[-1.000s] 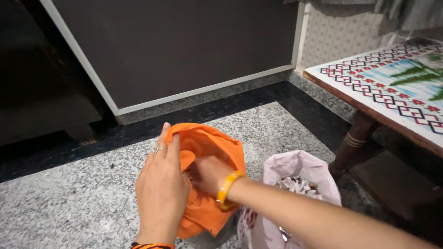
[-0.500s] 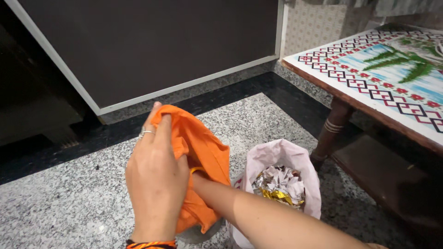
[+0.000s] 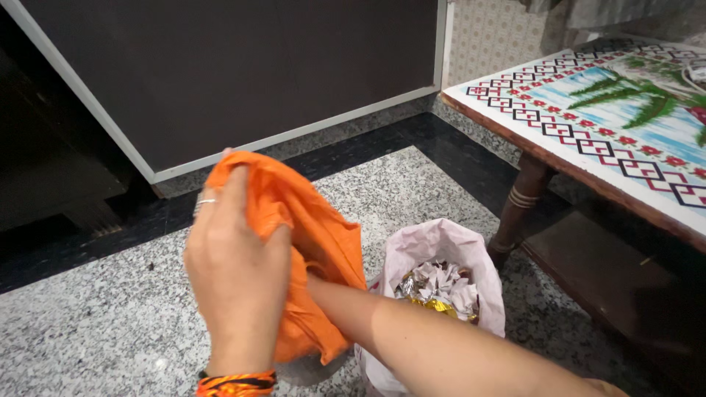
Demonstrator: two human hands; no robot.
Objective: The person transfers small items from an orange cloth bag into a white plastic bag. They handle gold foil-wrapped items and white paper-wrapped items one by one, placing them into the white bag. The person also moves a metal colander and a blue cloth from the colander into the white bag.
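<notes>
Home interior, speckled granite floor (image 3: pixel 88 331), wooden table (image 3: pixel 588 147) with patterned cloth, dark cabinet (image 3: pixel 257 66)

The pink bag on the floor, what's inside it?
The pink bag stands open beside the orange bag. Inside, crumpled shiny wrappers show, silver and gold. Anything beneath that top layer is covered. The right hand is hidden inside the orange bag, which the left hand holds.

Orange bag (image 3: pixel 323 242) – thin crinkly plastic; floor (image 3: pixel 110 323) – polished speckled granite.
</notes>
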